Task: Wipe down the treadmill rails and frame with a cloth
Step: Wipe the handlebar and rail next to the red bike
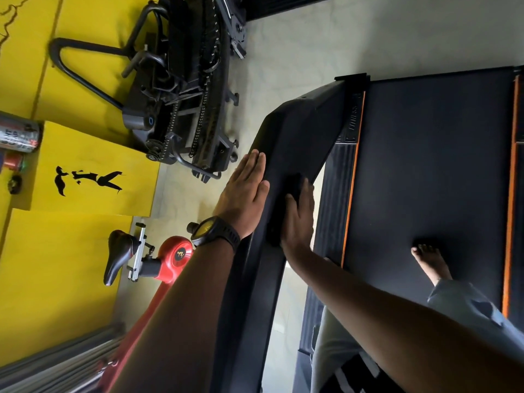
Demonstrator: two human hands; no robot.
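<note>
The treadmill's black side rail runs diagonally through the middle of the head view. My left hand, with a black watch on its wrist, lies flat with straight fingers against the rail's outer side. My right hand presses a dark cloth onto the rail's top face, fingers laid flat over it. Only a small dark bunch of the cloth shows past my fingertips. To the right of the rail lies the dark belt with orange edge strips.
My bare foot stands on the belt. Left of the rail are a red exercise bike with a black saddle, a black exercise machine on the pale floor, and yellow panels.
</note>
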